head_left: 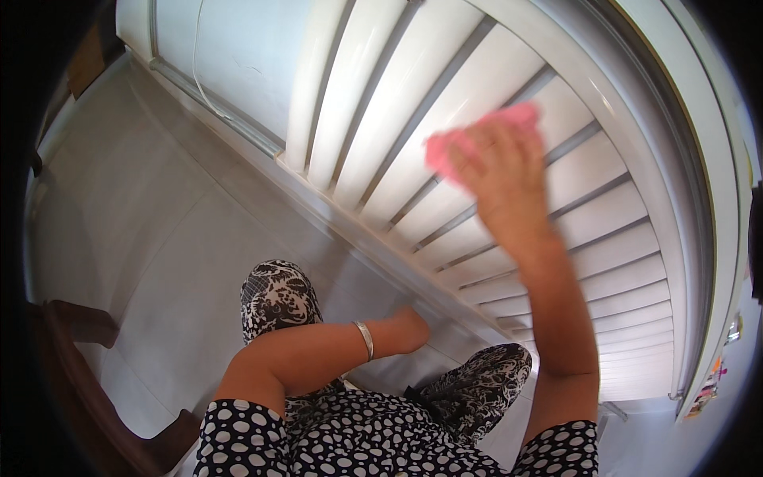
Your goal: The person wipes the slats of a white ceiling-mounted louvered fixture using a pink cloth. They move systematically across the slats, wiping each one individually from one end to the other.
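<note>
Up high, right hand (502,179) presses pink cloth (477,135) vs white slats (445,95).

The right hand (501,171) is lifted high with fingers spread flat. The left hand (409,326) is curled and held low.

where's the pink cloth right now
In the head view, the pink cloth is upper right of centre, pressed by the right hand against the white shutter slats.
</note>
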Demonstrator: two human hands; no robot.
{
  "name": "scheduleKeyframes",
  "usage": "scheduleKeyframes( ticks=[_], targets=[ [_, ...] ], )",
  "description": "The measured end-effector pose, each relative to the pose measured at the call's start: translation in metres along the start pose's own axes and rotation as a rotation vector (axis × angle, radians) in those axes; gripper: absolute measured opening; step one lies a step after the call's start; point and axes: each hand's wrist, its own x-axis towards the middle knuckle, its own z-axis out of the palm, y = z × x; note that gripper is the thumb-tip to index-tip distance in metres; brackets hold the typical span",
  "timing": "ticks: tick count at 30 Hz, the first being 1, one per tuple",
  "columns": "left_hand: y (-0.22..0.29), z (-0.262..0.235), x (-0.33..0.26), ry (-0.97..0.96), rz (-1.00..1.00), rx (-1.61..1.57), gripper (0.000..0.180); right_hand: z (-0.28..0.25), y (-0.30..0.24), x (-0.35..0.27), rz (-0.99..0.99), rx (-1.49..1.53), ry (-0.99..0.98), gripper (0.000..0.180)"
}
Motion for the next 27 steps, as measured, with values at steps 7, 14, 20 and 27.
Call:
scheduleKeyframes(
  ticks=[7,14,20,27],
  targets=[
    [0.001,0.002,-0.002,-0.028,0.022,-0.013,0.011,-0.028,0.046,0.017,0.133,-0.071,0.276,0.039],
    [0.008,0.004,-0.003,-0.105,-0.040,0.051,0.009,0.012,-0.013,-0.024,-0.009,0.100,0.054,0.041],
    [0.016,0.002,-0.009,-0.102,-0.007,0.074,0.011,0.061,-0.066,-0.064,-0.101,0.215,-0.035,0.034],
    [0.019,-0.003,-0.004,-0.143,-0.049,0.127,0.014,0.113,-0.130,-0.087,-0.177,0.342,-0.203,0.031]
  ],
)
